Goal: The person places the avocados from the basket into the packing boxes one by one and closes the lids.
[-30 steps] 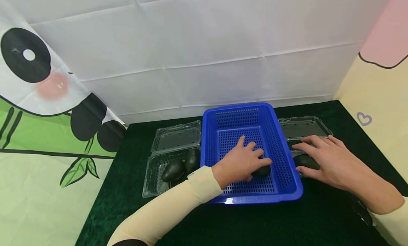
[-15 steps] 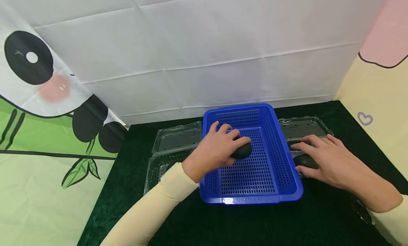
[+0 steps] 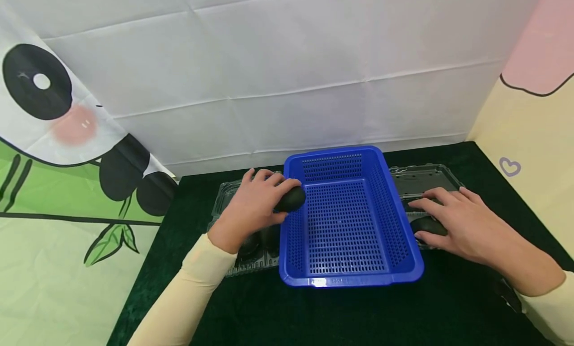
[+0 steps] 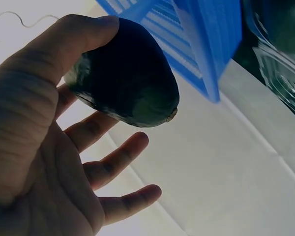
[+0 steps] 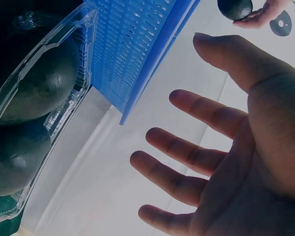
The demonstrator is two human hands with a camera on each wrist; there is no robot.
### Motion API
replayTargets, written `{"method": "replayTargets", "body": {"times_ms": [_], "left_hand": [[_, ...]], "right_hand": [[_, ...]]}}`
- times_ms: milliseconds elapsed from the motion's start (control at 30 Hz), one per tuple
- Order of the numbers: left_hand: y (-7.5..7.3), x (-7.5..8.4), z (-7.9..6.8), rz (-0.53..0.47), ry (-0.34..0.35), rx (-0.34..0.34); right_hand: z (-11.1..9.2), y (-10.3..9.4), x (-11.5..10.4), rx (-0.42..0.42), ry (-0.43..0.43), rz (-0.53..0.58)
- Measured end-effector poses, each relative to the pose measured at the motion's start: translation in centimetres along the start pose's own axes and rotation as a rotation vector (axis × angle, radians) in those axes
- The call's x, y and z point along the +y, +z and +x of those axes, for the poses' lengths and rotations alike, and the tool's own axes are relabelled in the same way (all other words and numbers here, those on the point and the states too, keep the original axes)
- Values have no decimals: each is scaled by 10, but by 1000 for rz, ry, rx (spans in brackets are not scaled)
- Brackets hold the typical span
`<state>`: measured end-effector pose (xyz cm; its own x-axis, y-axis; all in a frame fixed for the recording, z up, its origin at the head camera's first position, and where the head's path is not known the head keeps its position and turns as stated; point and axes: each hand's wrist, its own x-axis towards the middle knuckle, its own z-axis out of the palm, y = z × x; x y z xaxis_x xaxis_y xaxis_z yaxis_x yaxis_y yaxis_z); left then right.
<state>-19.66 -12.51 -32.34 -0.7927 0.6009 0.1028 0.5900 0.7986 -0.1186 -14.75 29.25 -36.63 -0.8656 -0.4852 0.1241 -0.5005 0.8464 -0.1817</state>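
Observation:
My left hand (image 3: 253, 204) pinches a dark green avocado (image 3: 290, 199) between thumb and fingers, at the left rim of the blue basket (image 3: 350, 280). In the left wrist view the avocado (image 4: 132, 73) shows its stem end, with the lower fingers spread away from it. Under the left hand is a clear plastic clamshell (image 3: 257, 266) with avocados in it, partly hidden. My right hand (image 3: 462, 224) hovers with spread fingers over the right clamshell (image 3: 423, 179), near an avocado (image 3: 429, 225). In the right wrist view nothing lies between its fingers, and avocados (image 5: 34, 78) show in that clamshell.
The basket stands between the two clamshells on a dark green cloth (image 3: 350, 316). A white curtain (image 3: 278, 87) rises behind the table. Printed cloth (image 3: 121, 246) hangs at the left, and a cream panel (image 3: 533, 147) at the right.
My left hand has lifted the avocado out of the basket and carried it left, over the left rim toward the left clamshell. The right hand stays almost in place.

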Motion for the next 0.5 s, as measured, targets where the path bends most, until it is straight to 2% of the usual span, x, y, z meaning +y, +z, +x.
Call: {"method": "replayTargets", "body": {"times_ms": [300,500], "left_hand": [[-1,-26,-25,-10,-162,-33],[6,-36,-49,-35,-277,-90]], "right_hand": [[0,0,1,-13,14,11],[-2,0,3,-16,20,2]]}}
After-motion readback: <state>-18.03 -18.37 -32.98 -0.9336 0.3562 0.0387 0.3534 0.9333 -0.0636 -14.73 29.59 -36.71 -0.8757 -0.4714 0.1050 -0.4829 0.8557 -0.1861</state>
